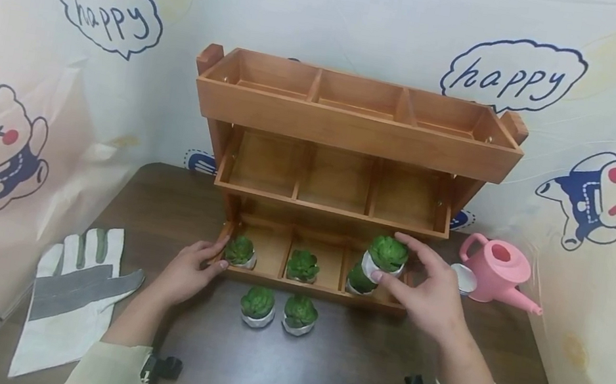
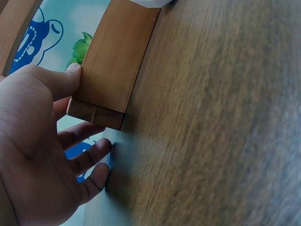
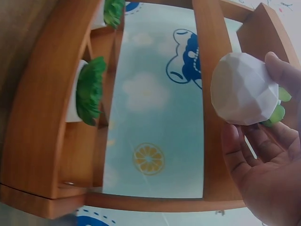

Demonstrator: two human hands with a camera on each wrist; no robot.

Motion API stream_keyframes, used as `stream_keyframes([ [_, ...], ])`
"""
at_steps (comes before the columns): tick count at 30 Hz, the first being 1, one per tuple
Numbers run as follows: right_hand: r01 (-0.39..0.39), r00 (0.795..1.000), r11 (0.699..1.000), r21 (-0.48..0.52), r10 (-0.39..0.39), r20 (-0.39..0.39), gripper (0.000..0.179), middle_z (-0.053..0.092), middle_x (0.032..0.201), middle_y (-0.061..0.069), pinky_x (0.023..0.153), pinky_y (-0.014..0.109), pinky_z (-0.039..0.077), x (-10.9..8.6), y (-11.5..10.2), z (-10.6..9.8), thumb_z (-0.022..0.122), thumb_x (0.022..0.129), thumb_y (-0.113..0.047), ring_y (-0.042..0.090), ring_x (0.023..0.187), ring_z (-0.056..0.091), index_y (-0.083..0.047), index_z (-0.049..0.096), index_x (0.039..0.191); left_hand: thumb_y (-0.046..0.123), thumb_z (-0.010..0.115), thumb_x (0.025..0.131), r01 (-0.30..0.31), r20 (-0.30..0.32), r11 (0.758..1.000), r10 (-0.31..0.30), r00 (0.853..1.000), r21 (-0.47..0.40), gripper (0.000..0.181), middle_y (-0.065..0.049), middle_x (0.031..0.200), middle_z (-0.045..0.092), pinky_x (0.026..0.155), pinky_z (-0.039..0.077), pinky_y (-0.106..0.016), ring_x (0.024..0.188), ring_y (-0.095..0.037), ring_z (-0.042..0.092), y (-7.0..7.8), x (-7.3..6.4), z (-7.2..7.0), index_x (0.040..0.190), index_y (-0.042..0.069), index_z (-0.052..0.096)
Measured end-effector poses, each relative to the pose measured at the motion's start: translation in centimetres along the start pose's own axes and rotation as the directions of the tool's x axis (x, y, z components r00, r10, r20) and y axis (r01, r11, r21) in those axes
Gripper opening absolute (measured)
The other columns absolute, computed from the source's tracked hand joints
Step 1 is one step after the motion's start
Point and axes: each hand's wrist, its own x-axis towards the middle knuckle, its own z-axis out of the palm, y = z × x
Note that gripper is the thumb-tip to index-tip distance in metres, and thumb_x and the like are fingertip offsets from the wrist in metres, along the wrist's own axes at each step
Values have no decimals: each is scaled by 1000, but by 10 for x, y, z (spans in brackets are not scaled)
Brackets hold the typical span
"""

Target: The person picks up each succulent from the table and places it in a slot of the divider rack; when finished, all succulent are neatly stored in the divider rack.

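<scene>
A three-tier wooden plant stand (image 1: 353, 129) stands on the table, each tier split into three compartments. My left hand (image 1: 189, 272) grips the left end of its bottom tier (image 2: 108, 66), thumb by the front board's upper edge and fingers about the end. In my right hand (image 1: 435, 300) is a potted succulent (image 1: 387, 254), its white faceted pot (image 3: 242, 89) pinched between thumb and fingers above the bottom right compartment. Below it, a partly hidden succulent (image 1: 359, 280) sits there. Another succulent (image 1: 240, 251) occupies the left compartment, and one more (image 1: 303, 265) the middle.
Two potted succulents (image 1: 258, 306) (image 1: 299, 314) stand on the table (image 1: 281, 374) before the stand. A white and grey work glove (image 1: 71, 296) lies at the left. To the right is a pink watering can (image 1: 496, 270). A printed cloth (image 1: 335, 10) hangs behind.
</scene>
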Motion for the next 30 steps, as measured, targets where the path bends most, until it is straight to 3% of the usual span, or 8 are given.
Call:
stream_keyframes([
  [6, 33, 999, 999, -7, -33, -25, 70, 72, 109, 0, 70, 24, 55, 10, -5, -8, 96, 76, -26, 18, 83, 65, -18, 66, 139, 60, 57, 101, 16, 4, 1000, -16, 1000, 5, 70, -17, 156, 43, 107, 36, -74, 143, -46, 38, -3, 0, 1, 162, 32, 37],
  [13, 45, 997, 998, -54, -48, -58, 69, 71, 108, -1, 70, 26, 54, 25, -14, -19, 93, 79, -31, 17, 84, 64, -17, 64, 140, 59, 57, 101, 7, -3, 1000, -7, 1000, 2, 69, -17, 155, 45, 107, 36, -74, 142, -46, 39, -3, -1, 2, 161, 31, 38],
  [21, 42, 997, 999, -19, -43, -65, 66, 70, 108, 2, 73, 26, 57, 35, -22, -26, 91, 81, -30, 19, 85, 67, -18, 64, 141, 58, 58, 101, -12, -8, 1000, 12, 1000, 0, 68, -17, 153, 47, 106, 37, -73, 140, -45, 41, -2, 0, 1, 161, 32, 38],
  [26, 49, 994, 999, 17, -47, -98, 64, 70, 114, 3, 80, 27, 58, 43, -26, -28, 89, 83, -27, 21, 94, 65, -19, 63, 141, 57, 58, 102, -18, -11, 1000, 18, 1000, 1, 68, -18, 153, 47, 106, 37, -74, 140, -46, 40, 0, -1, 0, 161, 30, 39],
  [30, 43, 991, 998, 55, -36, -126, 65, 70, 118, 5, 82, 22, 56, 50, -27, -27, 89, 83, -23, 22, 96, 66, -18, 62, 142, 57, 58, 102, -16, -12, 1000, 16, 1000, 4, 68, -17, 153, 47, 106, 37, -74, 140, -46, 40, 0, -1, 0, 161, 30, 39],
])
